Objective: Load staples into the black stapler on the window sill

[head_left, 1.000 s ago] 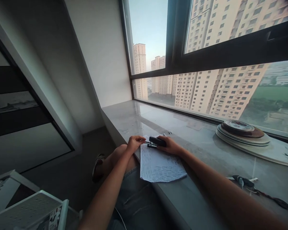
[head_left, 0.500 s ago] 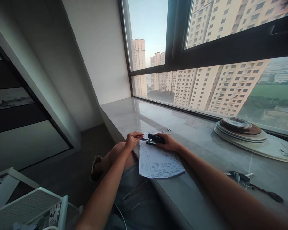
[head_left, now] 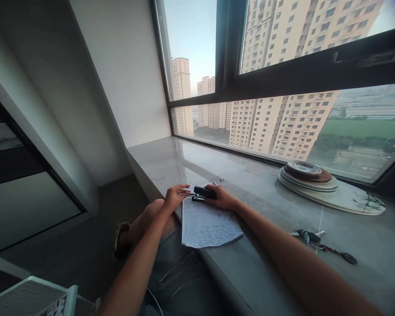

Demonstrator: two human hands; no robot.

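Note:
My right hand (head_left: 222, 197) is wrapped around the rear of a black stapler (head_left: 202, 192), which lies on its side over the top of the papers. The stapler's front end points left, with a thin metal part (head_left: 192, 194) jutting from it. My left hand (head_left: 175, 197) has its fingertips at that metal part; the exact grip is too small to make out clearly. Beneath both hands, a stack of handwritten paper (head_left: 210, 226) rests on the grey windowsill (head_left: 260, 267), its lower edge close to the sill's front.
Small pieces (head_left: 221, 180) lie just past the stapler. To the right are keys (head_left: 311, 237) with a cord, and a pile of round plates or mats (head_left: 307, 180) on an oval board (head_left: 365, 206). A white rack (head_left: 33, 294) stands at lower left. Windows rise behind the sill.
The view has swung slightly to the right. My left fingers have loosened from a tight pinch and straightened along the stapler's metal part, which now sticks out less. My right hand still holds the stapler.

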